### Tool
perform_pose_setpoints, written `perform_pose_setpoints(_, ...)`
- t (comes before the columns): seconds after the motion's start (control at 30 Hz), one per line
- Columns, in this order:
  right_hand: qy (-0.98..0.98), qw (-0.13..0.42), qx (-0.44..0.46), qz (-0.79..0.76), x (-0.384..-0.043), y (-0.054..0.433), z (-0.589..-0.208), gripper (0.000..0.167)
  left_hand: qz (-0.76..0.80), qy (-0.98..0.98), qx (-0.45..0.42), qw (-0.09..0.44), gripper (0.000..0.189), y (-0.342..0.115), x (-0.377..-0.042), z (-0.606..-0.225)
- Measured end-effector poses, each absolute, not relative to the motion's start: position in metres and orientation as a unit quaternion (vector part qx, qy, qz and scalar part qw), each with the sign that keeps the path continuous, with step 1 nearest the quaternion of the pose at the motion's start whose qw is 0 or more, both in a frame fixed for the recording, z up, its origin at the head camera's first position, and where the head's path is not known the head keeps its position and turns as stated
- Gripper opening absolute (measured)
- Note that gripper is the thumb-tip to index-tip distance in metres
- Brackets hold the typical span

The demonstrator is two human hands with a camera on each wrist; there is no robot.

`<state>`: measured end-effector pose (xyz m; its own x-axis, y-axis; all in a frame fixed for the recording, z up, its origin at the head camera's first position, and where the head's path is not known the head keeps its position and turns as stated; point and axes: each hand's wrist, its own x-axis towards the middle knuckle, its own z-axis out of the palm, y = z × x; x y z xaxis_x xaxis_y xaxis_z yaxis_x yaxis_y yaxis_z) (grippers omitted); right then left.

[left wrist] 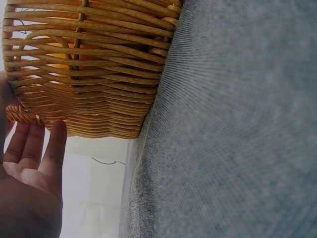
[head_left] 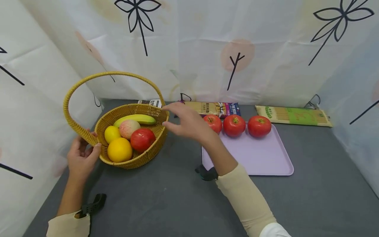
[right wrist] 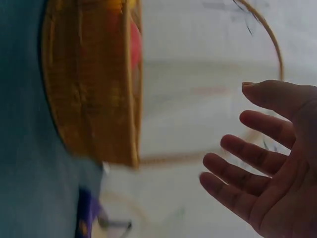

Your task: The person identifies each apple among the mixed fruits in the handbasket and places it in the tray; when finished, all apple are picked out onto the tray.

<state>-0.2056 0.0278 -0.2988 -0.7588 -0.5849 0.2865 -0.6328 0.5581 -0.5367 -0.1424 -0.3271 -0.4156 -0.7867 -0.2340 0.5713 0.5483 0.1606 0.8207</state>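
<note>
A yellow woven basket with a tall hoop handle stands on the left of the table. In it lie a banana, a peach, a red apple-like fruit, an orange and a small lemon-yellow fruit. My left hand grips the basket's left rim at the foot of the handle, thumb in front and fingers against the weave. Beside the right rim hovers my right hand, its fingers spread and holding nothing; the right wrist view shows it apart from the wicker.
Three tomatoes sit along the back edge of a lilac tray on the right, partly behind my right forearm. Noodle packs lie at the back, one purple-ended and one green. A patterned white curtain encloses the table.
</note>
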Motion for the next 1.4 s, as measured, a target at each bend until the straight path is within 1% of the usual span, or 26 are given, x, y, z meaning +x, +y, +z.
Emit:
perform_pose_setpoints(0.13, -0.890, -0.040, 0.399, 0.216, -0.207, -0.039, -0.311, 0.046, -0.640, -0.693, -0.127, 0.306, 0.057, -0.328, -0.140, -0.413)
perform_pose_setpoints(0.27, -0.897, -0.107, 0.403, 0.145, -0.215, -0.084, -0.336, 0.046, -0.644, -0.686, -0.133, 0.310, 0.058, -0.331, -0.141, -0.418)
perform_pose_setpoints(0.37, -0.910, -0.136, 0.374, 0.121, -0.225, -0.098, -0.342, 0.044, -0.638, -0.698, -0.118, 0.304, 0.059, -0.336, -0.145, -0.423)
perform_pose_setpoints(0.47, -0.915, -0.179, 0.347, 0.104, -0.234, -0.104, -0.334, 0.045, -0.646, -0.693, -0.108, 0.300, 0.059, -0.338, -0.148, -0.425)
perform_pose_setpoints(0.6, -0.899, -0.278, 0.329, 0.076, -0.237, -0.111, -0.325, 0.062, -0.659, -0.673, -0.128, 0.310, 0.058, -0.339, -0.148, -0.427)
perform_pose_setpoints(0.63, -0.894, -0.296, 0.329, 0.069, -0.236, -0.112, -0.324, 0.066, -0.658, -0.671, -0.135, 0.312, 0.058, -0.339, -0.148, -0.427)
perform_pose_setpoints(0.67, -0.890, -0.308, 0.329, 0.064, -0.236, -0.114, -0.323, 0.066, -0.655, -0.673, -0.140, 0.314, 0.058, -0.338, -0.148, -0.427)
perform_pose_setpoints(0.7, -0.889, -0.313, 0.330, 0.059, -0.235, -0.115, -0.324, 0.065, -0.654, -0.672, -0.144, 0.314, 0.058, -0.338, -0.149, -0.427)
perform_pose_setpoints(0.8, -0.892, -0.295, 0.337, 0.064, -0.234, -0.116, -0.328, 0.055, -0.650, -0.676, -0.145, 0.315, 0.057, -0.336, -0.150, -0.427)
perform_pose_setpoints(0.9, -0.884, -0.286, 0.358, 0.097, -0.238, -0.110, -0.335, 0.053, -0.651, -0.677, -0.140, 0.315, 0.057, -0.335, -0.152, -0.427)
perform_pose_setpoints(1.0, -0.863, -0.294, 0.384, 0.146, -0.245, -0.102, -0.340, 0.049, -0.656, -0.673, -0.138, 0.311, 0.057, -0.335, -0.152, -0.425)
perform_pose_setpoints(1.1, -0.843, -0.292, 0.413, 0.184, -0.251, -0.095, -0.344, 0.036, -0.659, -0.672, -0.137, 0.308, 0.057, -0.336, -0.152, -0.423)
perform_pose_setpoints(1.23, -0.832, -0.289, 0.427, 0.203, -0.253, -0.094, -0.349, 0.035, -0.656, -0.676, -0.135, 0.308, 0.057, -0.338, -0.153, -0.424)
perform_pose_setpoints(1.4, -0.823, -0.314, 0.426, 0.208, -0.253, -0.092, -0.350, 0.041, -0.654, -0.678, -0.134, 0.307, 0.059, -0.338, -0.151, -0.426)
